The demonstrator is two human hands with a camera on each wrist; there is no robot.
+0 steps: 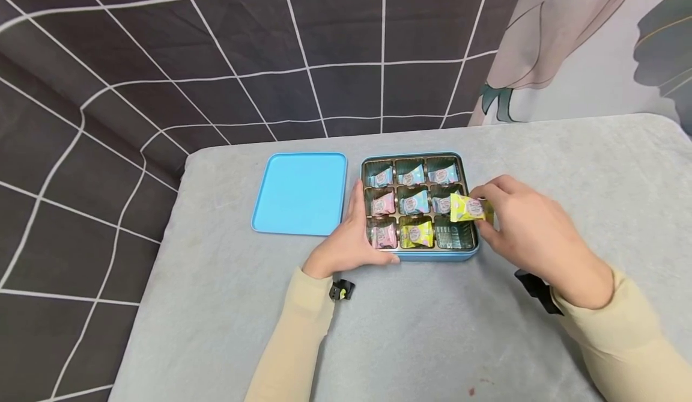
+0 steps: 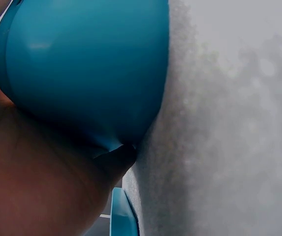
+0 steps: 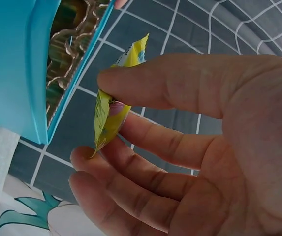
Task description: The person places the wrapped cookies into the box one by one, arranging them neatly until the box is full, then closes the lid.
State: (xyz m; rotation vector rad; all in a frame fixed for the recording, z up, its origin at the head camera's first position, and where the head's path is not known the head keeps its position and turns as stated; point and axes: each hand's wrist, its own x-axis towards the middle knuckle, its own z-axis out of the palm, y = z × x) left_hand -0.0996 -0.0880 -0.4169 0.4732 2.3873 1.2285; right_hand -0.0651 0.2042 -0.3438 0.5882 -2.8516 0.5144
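A blue box (image 1: 438, 257) with a gold divided tray holds small wrapped candies in its compartments. My left hand (image 1: 348, 240) rests around its front left corner, fingers extended along the left side and thumb along the front. In the left wrist view the palm lies close against the blue wall (image 2: 86, 59). Between thumb and fingers, my right hand (image 1: 527, 225) pinches a yellow wrapped candy (image 1: 467, 208) above the box's right edge. The front right compartment (image 1: 454, 234) under it holds no candy. Another yellow candy (image 1: 417, 234) lies in the front middle compartment.
A light blue lid (image 1: 300, 194) lies left of the box on the grey cloth-covered table (image 1: 421, 330). Pink candies (image 1: 383, 204) sit in the left column, with blue ones (image 1: 412, 175) at the back and middle. A dark gridded curtain (image 1: 335, 41) hangs behind.
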